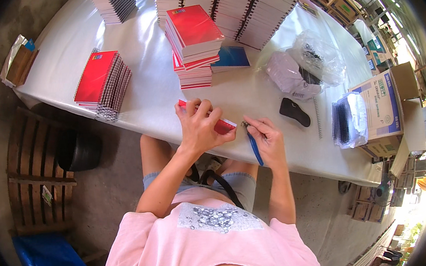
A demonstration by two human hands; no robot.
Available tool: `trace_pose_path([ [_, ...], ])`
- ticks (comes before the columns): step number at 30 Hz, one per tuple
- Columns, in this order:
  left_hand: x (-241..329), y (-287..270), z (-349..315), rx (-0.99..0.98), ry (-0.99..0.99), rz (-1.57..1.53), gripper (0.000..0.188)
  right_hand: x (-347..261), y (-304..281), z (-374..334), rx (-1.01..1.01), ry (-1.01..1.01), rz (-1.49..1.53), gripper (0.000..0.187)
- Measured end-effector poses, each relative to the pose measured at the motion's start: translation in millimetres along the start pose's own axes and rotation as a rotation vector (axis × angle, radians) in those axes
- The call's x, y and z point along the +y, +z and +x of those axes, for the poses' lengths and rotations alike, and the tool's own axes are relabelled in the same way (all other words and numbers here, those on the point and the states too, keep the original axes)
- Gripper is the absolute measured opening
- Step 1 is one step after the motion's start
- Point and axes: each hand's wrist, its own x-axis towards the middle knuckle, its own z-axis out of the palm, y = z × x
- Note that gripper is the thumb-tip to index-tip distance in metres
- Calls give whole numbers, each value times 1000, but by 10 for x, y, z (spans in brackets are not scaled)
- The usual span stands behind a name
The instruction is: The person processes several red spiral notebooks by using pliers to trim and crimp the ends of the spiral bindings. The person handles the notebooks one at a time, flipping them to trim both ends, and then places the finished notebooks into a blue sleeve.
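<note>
My left hand (200, 122) is closed around a red-covered notebook (225, 127), held on edge near the front of the table; the hand hides most of it. Just to its right, my right hand (269, 140) grips pliers with a blue handle (255, 149), the metal jaws close to the notebook's right end. Whether the jaws touch the notebook I cannot tell. Beyond my left hand rises a pile of red notebooks or unbound page blocks (192, 38), beside a blue cover (230, 57). Left of that lies a stack of spiral-bound red notebooks (99, 82).
Tall stacks of spiral-bound books (227, 5) line the table's far side. To the right are a black pad-like object (294, 112), a loose wire spiral (317, 116), plastic bags (317, 55) and an open cardboard box (380, 108). A wooden pallet (36, 173) lies at left.
</note>
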Motion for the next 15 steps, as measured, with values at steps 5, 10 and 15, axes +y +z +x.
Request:
trace_pose_path([
  [5, 0, 9, -8, 20, 13, -19, 39, -11, 99, 43, 127, 5, 97, 19],
  [10, -17, -3, -4, 20, 30, -15, 38, -10, 87, 101, 101, -37, 108, 19],
  [15, -33, -9, -11, -1, 26, -16, 40, 10, 106, 113, 58, -26, 152, 20],
])
